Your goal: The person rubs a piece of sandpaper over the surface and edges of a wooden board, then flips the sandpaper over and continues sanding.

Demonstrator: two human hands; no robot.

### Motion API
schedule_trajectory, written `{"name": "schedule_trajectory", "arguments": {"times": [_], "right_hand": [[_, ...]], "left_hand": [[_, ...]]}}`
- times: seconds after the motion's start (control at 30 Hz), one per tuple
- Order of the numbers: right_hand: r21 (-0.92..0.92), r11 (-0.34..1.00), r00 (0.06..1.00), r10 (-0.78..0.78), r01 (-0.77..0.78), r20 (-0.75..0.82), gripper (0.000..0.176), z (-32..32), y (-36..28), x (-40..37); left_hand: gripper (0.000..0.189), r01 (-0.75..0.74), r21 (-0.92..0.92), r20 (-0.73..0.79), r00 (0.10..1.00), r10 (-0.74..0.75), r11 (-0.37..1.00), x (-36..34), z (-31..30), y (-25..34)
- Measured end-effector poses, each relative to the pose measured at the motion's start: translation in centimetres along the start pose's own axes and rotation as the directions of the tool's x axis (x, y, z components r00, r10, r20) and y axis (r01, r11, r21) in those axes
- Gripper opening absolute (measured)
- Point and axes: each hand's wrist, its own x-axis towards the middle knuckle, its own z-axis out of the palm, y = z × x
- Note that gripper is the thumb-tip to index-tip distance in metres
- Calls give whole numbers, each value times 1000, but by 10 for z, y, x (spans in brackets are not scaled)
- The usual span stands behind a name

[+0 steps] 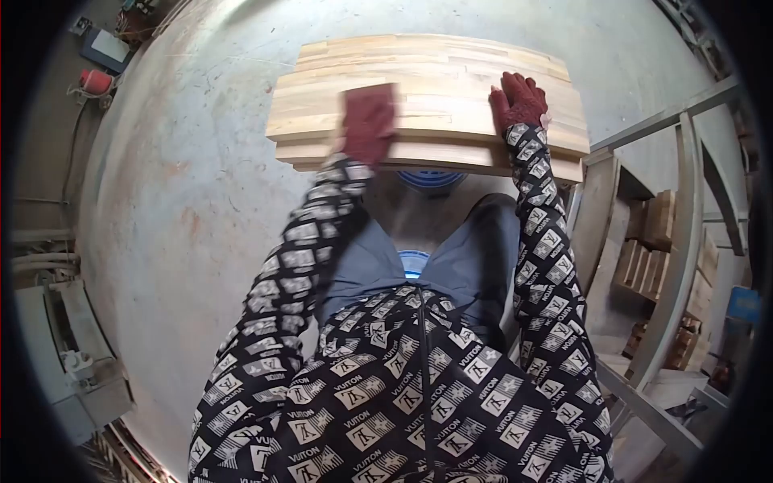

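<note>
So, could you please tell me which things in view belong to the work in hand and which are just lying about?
In use:
- stacked wooden panels
- right hand, resting on top
- left hand, blurred, at the panels
- blue round object beneath, perhaps a support

Apparently lying about:
- red object, far left
- wooden pieces, right
- blue item, far right
</note>
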Motion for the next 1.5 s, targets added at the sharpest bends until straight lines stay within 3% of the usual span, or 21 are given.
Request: {"name": "schedule_trajectory", "arguments": {"times": [0.2,0.23,0.27,0.37,0.43,0.53,0.63,0.73,0.77,0.8,0.9,0.93,0.97,1.03,1.1,1.13,1.2,1.23,1.3,1.43,1.5], "right_hand": [[-122,990,987,-93,77,-132,38,6,0,0],[-116,990,986,-95,80,-133,38,8,-1,0],[-117,990,987,-96,80,-131,38,9,2,0],[-112,991,987,-84,70,-133,38,9,1,1],[-84,994,993,-72,64,-95,37,11,5,2],[-65,994,993,-94,89,-70,31,16,12,4],[-76,991,984,-123,114,-128,28,13,7,3],[-61,993,985,-111,104,-134,27,7,2,1],[-58,993,985,-109,102,-134,27,7,2,1],[-59,993,986,-105,98,-127,27,7,2,1],[-70,994,985,-98,89,-140,26,8,4,2],[-83,993,982,-101,89,-160,26,10,3,0],[-76,993,982,-100,89,-161,26,11,3,-1],[-92,991,977,-117,101,-178,25,12,4,2],[-91,989,974,-130,115,-183,24,9,1,2],[-74,993,980,-109,97,-167,24,8,1,2],[-19,999,982,-51,49,-182,22,2,-7,1],[-24,998,981,-59,56,-184,22,2,-7,0],[9,1000,987,20,-19,-162,20,5,0,0],[-56,998,978,7,-19,-207,19,0,-3,-3],[-59,998,975,-4,-10,-222,19,3,2,-3]], "left_hand": [[36,472,529,69,804,-590,705,-15,-84,-86],[30,514,251,-88,856,-510,820,-26,-47,-122],[14,299,587,-104,950,-296,752,14,-37,-86],[4,302,515,-151,953,-262,802,77,68,-19],[14,246,502,-21,962,-272,829,100,109,45],[51,220,68,327,917,-230,973,118,95,108],[48,-86,113,329,943,44,990,108,75,76],[47,29,110,24,999,-32,993,75,60,-29],[44,203,399,282,901,-330,894,75,30,-54],[40,128,284,6,991,-135,950,46,29,-114],[41,332,582,0,913,-408,743,23,-37,-139],[38,469,407,-48,868,-494,784,20,-28,-147],[36,583,212,-79,810,-581,784,18,-5,-164],[26,449,547,-186,888,-420,707,11,102,-212],[10,324,931,-201,837,-509,166,77,164,-152],[14,132,888,-53,981,-188,441,93,100,-15],[37,-15,851,-32,996,79,526,84,159,27],[40,165,210,124,973,-193,964,104,105,93],[49,106,9,313,944,-103,994,111,82,103],[45,30,-42,-36,999,-32,999,26,157,-51],[40,244,359,89,952,-294,901,22,30,-49]]}}
